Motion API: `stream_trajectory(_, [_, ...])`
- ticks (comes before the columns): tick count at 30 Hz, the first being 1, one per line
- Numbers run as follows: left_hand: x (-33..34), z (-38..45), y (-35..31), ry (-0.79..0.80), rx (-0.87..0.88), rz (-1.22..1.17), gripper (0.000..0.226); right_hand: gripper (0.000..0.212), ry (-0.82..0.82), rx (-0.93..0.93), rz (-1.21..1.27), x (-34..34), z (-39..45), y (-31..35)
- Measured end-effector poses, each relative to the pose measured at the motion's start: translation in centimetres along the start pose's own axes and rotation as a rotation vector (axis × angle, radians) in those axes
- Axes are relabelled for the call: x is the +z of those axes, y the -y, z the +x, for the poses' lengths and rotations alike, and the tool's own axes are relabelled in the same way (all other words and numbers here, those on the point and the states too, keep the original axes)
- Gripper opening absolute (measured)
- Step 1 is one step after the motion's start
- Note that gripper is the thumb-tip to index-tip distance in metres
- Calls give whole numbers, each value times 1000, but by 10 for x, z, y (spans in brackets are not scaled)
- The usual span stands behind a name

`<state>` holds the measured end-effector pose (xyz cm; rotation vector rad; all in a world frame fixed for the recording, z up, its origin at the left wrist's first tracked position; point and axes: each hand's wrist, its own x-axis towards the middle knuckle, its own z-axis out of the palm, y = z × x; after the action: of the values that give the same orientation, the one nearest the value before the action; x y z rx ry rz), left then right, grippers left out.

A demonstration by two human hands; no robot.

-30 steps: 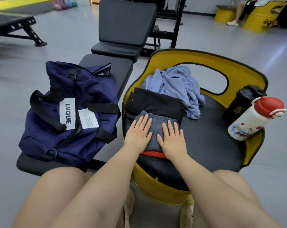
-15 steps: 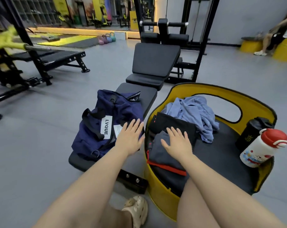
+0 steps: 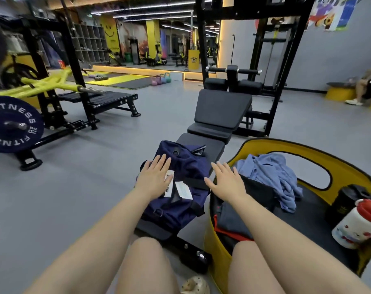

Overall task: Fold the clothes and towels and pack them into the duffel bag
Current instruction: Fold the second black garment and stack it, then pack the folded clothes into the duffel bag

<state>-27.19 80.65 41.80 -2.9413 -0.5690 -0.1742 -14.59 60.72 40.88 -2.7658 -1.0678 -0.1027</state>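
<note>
We see left hand [image 3: 153, 179] spread flat over soft navy duffel bag [image 3: 186, 200]; right hand [image 3: 228, 184] splayed, empty, beside crumpled blue towel [image 3: 271, 179]; folded grey cloth [image 3: 231, 219] below.

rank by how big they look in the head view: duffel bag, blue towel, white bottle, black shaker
1. duffel bag
2. blue towel, close to the bag, so that order is unsure
3. white bottle, nearer the camera
4. black shaker, partly hidden by the bottle

A navy duffel bag [image 3: 181, 200] lies slumped on the black bench, white labels up. Right of the bag, a folded grey garment [image 3: 233, 219] with red trim overlaps a folded black one [image 3: 260, 193]; beyond them a crumpled blue towel [image 3: 271, 177] lies heaped.
</note>
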Motion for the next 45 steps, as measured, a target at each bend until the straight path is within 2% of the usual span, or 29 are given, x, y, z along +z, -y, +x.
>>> stream_trajectory(10, [13,5,48,74,-31,12,57,67,51,-51,45,10,42,53])
stream_trajectory(21, [95,71,56,233,-2,-66,59,68,231,-4,84,87,104,69])
stream_trajectory(27, [131,109,45,360,-57,-238,58,71,326,31,106,132,139,71])
stream_trajectory(32, [166,135,29,429,-73,-229,40,67,336,8,1,168,162,72])
stream_trajectory(37, [192,136,14,524,-151,-196,69,64,346,17,-54,183,171,66])
stream_trajectory(41, [206,143,8,515,-192,-199,70,73,460,41,-81,192,169,68])
stream_trajectory(45, [208,150,15,557,-127,-241,73,51,408,51,-53,191,170,66])
